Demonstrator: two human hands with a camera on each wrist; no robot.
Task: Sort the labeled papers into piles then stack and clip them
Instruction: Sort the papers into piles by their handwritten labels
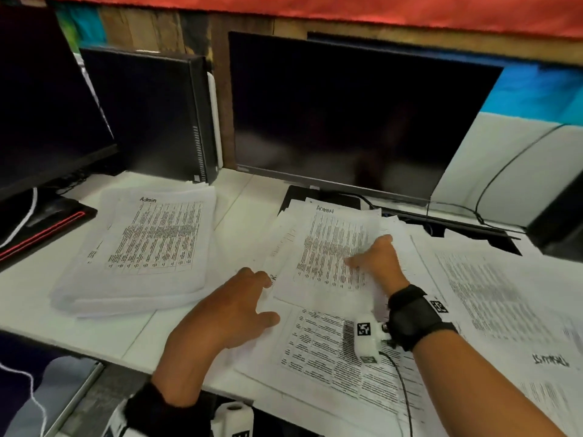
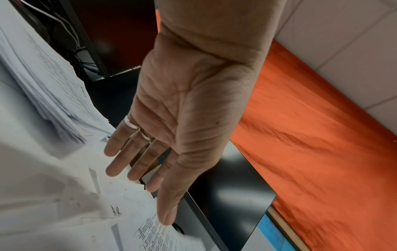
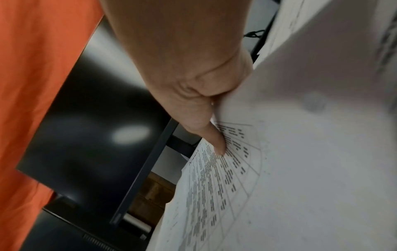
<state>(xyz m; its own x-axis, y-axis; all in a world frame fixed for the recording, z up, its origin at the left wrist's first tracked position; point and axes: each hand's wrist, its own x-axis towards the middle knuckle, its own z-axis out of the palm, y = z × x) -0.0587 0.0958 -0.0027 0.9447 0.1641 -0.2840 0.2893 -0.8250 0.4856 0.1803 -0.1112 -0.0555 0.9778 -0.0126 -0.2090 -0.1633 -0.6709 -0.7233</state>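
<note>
Head view: an "Admin" sheet (image 1: 331,247) lies tilted on the middle heap of papers (image 1: 318,342) on the white desk (image 1: 132,339). The right hand (image 1: 377,263) pinches its right edge, thumb on the print, fingers hidden beneath. Its left hand (image 1: 233,313) hovers palm down at the heap's left edge, fingers spread and relaxed, gripping nothing. A neat Admin pile (image 1: 142,247) sits well to the left. Most labels blur.
</note>
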